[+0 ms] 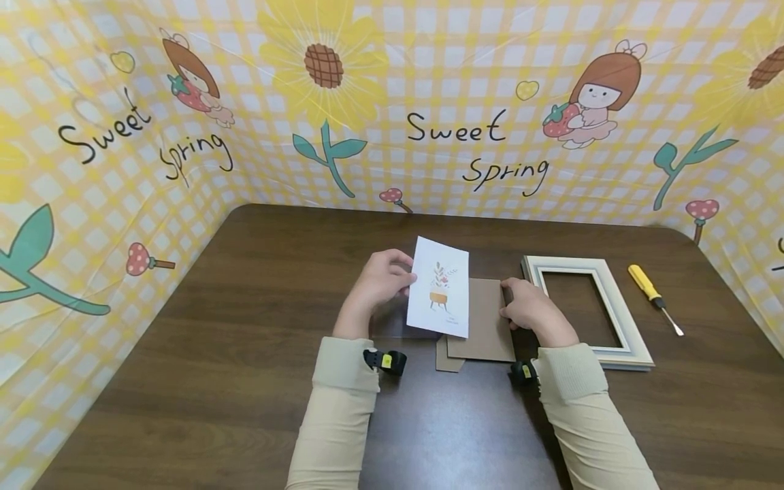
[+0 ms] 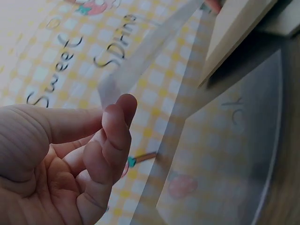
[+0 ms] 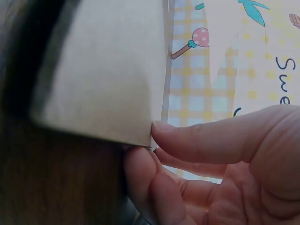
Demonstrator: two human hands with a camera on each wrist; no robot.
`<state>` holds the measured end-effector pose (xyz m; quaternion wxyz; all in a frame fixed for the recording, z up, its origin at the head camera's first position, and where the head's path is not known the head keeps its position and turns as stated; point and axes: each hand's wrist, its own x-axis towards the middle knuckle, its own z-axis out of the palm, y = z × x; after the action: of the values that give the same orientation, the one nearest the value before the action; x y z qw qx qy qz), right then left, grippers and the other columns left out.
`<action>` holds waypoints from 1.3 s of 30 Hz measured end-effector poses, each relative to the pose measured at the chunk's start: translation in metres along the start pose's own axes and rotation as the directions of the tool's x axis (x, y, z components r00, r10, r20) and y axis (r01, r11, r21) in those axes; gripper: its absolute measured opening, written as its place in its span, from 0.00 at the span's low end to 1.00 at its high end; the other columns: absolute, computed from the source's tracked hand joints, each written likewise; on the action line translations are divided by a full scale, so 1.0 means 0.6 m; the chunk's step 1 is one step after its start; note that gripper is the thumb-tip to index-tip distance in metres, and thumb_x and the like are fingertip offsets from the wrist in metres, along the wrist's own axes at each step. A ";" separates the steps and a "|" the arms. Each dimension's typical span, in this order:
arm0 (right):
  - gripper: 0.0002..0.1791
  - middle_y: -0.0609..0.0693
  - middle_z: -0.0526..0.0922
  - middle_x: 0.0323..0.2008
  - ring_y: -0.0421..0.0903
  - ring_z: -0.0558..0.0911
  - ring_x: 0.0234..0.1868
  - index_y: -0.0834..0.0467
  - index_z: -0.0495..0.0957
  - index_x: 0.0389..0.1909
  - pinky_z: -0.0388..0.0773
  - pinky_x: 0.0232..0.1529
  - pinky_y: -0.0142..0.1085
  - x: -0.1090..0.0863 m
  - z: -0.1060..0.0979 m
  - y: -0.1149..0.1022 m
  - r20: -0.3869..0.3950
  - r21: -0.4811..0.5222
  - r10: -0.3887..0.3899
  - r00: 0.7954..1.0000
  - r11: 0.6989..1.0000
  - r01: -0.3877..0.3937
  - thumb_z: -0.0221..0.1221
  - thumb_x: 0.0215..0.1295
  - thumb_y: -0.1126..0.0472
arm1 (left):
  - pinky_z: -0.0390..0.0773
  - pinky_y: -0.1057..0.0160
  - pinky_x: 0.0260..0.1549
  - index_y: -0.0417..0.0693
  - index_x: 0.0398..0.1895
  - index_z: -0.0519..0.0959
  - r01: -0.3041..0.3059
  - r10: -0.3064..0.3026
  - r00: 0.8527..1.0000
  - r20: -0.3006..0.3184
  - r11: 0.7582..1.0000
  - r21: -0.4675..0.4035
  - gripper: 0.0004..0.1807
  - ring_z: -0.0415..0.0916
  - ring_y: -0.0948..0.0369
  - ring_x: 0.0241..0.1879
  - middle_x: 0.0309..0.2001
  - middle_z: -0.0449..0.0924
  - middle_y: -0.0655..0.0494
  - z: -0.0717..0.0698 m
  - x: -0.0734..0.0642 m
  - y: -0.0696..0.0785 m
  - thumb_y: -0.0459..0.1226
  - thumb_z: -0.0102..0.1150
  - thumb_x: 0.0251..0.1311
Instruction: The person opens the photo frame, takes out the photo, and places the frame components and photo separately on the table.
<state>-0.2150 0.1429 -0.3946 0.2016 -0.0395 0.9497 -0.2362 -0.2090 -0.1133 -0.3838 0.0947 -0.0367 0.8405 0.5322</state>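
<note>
My left hand (image 1: 381, 280) pinches the left edge of a white card (image 1: 436, 289) printed with a potted plant. The card is raised and tilted, overlapping a brown backing board (image 1: 486, 320) in the head view. Between thumb and fingertips, the same card (image 2: 136, 58) shows nearly edge-on in the left wrist view. My right hand (image 1: 531, 309) pinches the board's right edge; in the right wrist view, thumb and fingers grip a corner of the board (image 3: 108, 79). A small brown flap (image 1: 450, 364) juts out below the board. Left of it lies a clear, shiny sheet (image 2: 229, 154), reflecting the wall cloth.
An off-white picture frame (image 1: 631, 327) with an open middle lies right of my right hand. Beyond it is a yellow-handled screwdriver (image 1: 649, 289). The dark wooden table (image 1: 214, 381) is bounded at the back and left by a checked cloth (image 1: 367, 156).
</note>
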 end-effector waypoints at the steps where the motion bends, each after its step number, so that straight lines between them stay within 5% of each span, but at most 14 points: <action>1: 0.32 0.74 0.69 0.63 0.43 0.84 0.24 0.71 0.58 0.71 0.79 0.38 0.41 0.000 0.000 0.000 0.001 0.003 0.000 1.000 1.000 0.000 0.56 0.68 0.69 | 0.80 0.55 0.39 0.40 0.55 0.75 0.004 -0.004 1.000 -0.009 1.000 -0.005 0.15 0.82 0.52 0.34 0.41 0.86 0.42 -0.006 0.000 -0.002 0.32 0.59 0.67; 13: 0.33 0.74 0.69 0.64 0.42 0.83 0.23 0.71 0.57 0.71 0.78 0.38 0.40 0.003 -0.001 0.002 0.009 0.010 -0.008 1.000 1.000 0.008 0.57 0.68 0.69 | 0.77 0.59 0.39 0.41 0.57 0.74 0.069 -0.070 0.991 -0.118 0.998 -0.006 0.16 0.79 0.56 0.32 0.46 0.85 0.41 -0.065 -0.001 -0.030 0.35 0.57 0.69; 34: 0.33 0.73 0.68 0.65 0.43 0.82 0.24 0.70 0.56 0.72 0.78 0.45 0.47 -0.003 0.000 0.003 0.016 0.019 -0.017 1.000 1.000 0.016 0.56 0.70 0.67 | 0.75 0.57 0.48 0.44 0.64 0.72 0.154 -0.166 0.954 -0.251 0.986 -0.065 0.19 0.77 0.50 0.46 0.54 0.81 0.40 -0.146 -0.029 -0.073 0.37 0.51 0.73; 39: 0.34 0.73 0.69 0.65 0.43 0.82 0.23 0.70 0.56 0.72 0.78 0.45 0.48 -0.004 0.000 0.003 0.012 0.014 -0.017 1.000 1.000 0.017 0.56 0.70 0.66 | 0.75 0.51 0.57 0.45 0.66 0.71 0.163 -0.181 0.949 -0.258 0.983 -0.090 0.20 0.76 0.48 0.51 0.59 0.78 0.40 -0.158 -0.039 -0.074 0.38 0.51 0.73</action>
<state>-0.2128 0.1446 -0.3947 0.2055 -0.0475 0.9464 -0.2445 -0.1903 -0.2189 -0.3792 0.0264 -0.1836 0.8207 0.5404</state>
